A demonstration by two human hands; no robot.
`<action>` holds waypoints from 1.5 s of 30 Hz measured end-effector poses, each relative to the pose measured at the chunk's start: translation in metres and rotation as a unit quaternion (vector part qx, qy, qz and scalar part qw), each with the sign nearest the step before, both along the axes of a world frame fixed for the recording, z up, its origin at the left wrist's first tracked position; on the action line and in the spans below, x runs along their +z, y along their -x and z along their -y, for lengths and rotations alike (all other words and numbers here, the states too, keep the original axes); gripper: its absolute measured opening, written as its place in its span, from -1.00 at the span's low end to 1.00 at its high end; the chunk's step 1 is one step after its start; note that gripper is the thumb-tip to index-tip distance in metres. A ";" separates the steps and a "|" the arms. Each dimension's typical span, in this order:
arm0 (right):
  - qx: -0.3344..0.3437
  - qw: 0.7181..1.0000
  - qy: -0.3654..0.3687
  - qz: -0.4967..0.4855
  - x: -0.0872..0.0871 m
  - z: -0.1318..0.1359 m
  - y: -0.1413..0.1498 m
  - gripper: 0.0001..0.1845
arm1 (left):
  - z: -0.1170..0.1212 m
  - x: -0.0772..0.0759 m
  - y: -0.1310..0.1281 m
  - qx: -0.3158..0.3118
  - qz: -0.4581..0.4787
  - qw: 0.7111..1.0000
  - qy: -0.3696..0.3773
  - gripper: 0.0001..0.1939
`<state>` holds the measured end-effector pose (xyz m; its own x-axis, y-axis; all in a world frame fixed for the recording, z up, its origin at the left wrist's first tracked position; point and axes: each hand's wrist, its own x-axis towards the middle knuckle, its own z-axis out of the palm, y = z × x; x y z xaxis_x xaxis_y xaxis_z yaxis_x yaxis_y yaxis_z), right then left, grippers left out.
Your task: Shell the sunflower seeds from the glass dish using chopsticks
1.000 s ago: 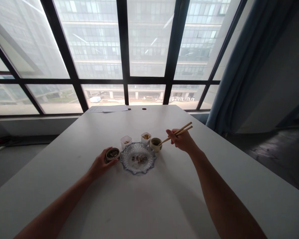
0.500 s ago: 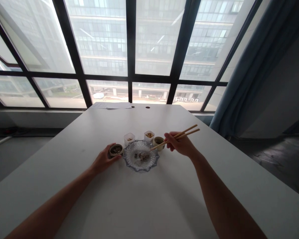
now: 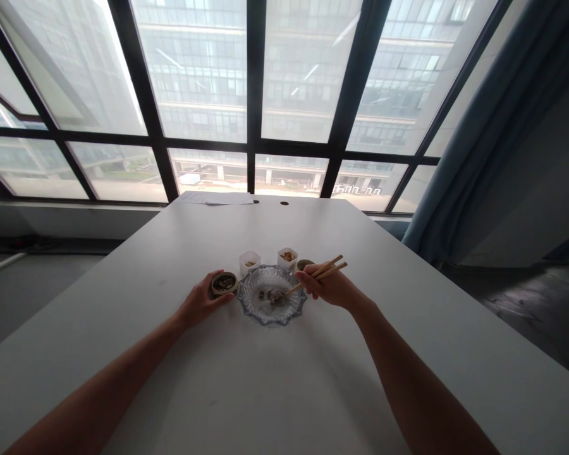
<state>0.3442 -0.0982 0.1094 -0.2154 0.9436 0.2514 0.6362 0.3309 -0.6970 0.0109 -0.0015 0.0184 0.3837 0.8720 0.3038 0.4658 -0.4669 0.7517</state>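
My left hand [image 3: 203, 299] is wrapped round a small round cup [image 3: 224, 284] that holds dark, elongated pieces. In my right hand [image 3: 326, 284] is a pair of wooden chopsticks [image 3: 330, 266], their tips down inside a scalloped glass bowl [image 3: 252, 313]. Several small mixed pieces [image 3: 272, 296] lie at the bottom of that bowl, by the chopstick tips. Whether the tips grip a piece is too small to tell. Behind my right fingers, a second round cup [image 3: 305, 263] is partly hidden.
Two small white square cups stand behind the glass bowl: the left cup [image 3: 250, 260] with a few pieces, the right cup [image 3: 287, 256] with brownish ones. Papers [image 3: 218, 198] lie at the far edge of the white table [image 3: 275, 385]. A blue curtain [image 3: 448, 170] hangs at the right.
My right hand has moved left and down, bringing the chopstick tips into the glass bowl and covering part of the round cup. My left hand stays on its cup. The view has shifted slightly.
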 end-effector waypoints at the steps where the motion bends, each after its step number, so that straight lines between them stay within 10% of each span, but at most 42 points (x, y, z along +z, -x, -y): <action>1: -0.008 1.000 0.003 -0.018 -0.002 -0.001 0.000 -0.41 | 0.000 0.000 0.000 0.000 0.001 1.000 0.000 -0.22; 10: -0.137 0.968 0.031 -0.206 -0.010 -0.014 -0.009 -0.27 | -0.003 -0.005 0.000 -0.001 0.007 1.000 -0.010 -0.23; 15: -0.010 0.993 -0.097 -0.060 0.008 0.010 0.014 -0.44 | -0.004 -0.007 -0.001 -0.009 0.011 1.000 -0.008 -0.23; 24: 0.138 0.917 -0.339 0.158 0.021 0.013 0.088 -0.65 | -0.002 -0.007 -0.006 -0.011 0.031 0.999 -0.011 -0.23; 29: 0.139 0.960 -0.233 0.063 0.016 -0.011 0.107 -0.62 | -0.004 -0.010 -0.007 -0.010 0.029 0.999 -0.021 -0.25; 36: -0.050 0.987 -0.135 -0.071 0.014 -0.007 0.060 -0.46 | -0.004 -0.010 -0.006 -0.012 0.017 1.000 -0.022 -0.25; 45: 0.008 0.998 -0.023 0.064 0.014 0.001 0.023 -0.43 | -0.001 -0.005 -0.004 -0.011 0.012 1.000 -0.014 -0.26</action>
<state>0.3212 -0.0993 0.1232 -0.2633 0.9282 0.2630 0.7135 0.3708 -0.5945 0.0153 -0.0007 0.0139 0.3960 0.8542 0.3369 0.4370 -0.4980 0.7490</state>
